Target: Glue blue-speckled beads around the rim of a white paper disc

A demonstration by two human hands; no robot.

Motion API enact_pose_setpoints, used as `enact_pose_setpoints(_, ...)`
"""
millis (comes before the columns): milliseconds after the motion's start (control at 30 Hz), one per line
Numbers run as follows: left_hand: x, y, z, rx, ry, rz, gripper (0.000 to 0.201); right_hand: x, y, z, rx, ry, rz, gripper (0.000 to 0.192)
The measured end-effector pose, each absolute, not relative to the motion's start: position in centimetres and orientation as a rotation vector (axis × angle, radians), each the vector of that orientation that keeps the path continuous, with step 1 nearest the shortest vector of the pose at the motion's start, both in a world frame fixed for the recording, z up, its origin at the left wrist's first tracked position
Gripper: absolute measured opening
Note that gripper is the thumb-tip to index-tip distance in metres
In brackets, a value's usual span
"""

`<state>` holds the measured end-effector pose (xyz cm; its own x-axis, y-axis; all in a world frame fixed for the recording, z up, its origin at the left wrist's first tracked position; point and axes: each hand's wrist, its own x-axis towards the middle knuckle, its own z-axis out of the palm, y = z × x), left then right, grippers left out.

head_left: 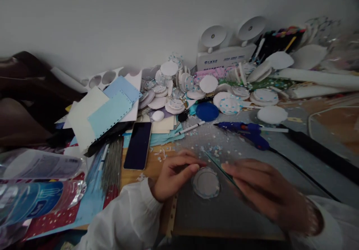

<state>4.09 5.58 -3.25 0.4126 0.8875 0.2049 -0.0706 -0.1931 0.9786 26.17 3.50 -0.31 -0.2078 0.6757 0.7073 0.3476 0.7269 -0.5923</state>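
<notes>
The round foam disc point(206, 183) lies flat on the table point(224, 212) between both hands. Left hand point(175, 175) pinches its upper edge; right hand point(259, 190) grips a thin green stick point(217, 166) above it.

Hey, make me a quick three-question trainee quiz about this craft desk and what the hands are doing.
1. True or false: the left hand touches the edge of the round disc on the mat.
2. Which lies beyond the hands? A) blue glue gun B) red stapler C) green kettle
3. Fill in: the dark phone lies to the ____ of the left hand.

Key: 1 true; 2 A; 3 left. The right hand holds a thin tool.
</notes>
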Motion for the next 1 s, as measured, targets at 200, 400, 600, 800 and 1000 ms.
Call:
enact_pose_setpoints(200,4.1,5.0,-4.2,1.241,0.638,0.937,0.032,23.1,2.8,0.5,-0.574,-2.143,-0.067,0.022)
enact_pose_setpoints(400,4.2,4.9,-5.0,0.896,0.619,1.047,0.018,21.2,3.0,-1.3,-0.608,-2.034,-0.070,0.017)
enact_pose_setpoints(600,4.6,4.7,-4.8,0.711,0.642,1.044,0.025,20.1,2.7,-2.3,-0.702,-1.901,0.075,0.020)
enact_pose_setpoints(800,4.4,5.5,-4.6,0.675,0.656,1.111,0.024,22.3,2.4,-2.4,-0.831,-2.055,0.091,0.016)
enact_pose_setpoints(1000,4.2,5.6,-4.7,0.830,0.649,1.104,0.028,29.7,1.4,-4.8,-1.313,-1.624,-0.160,0.015)
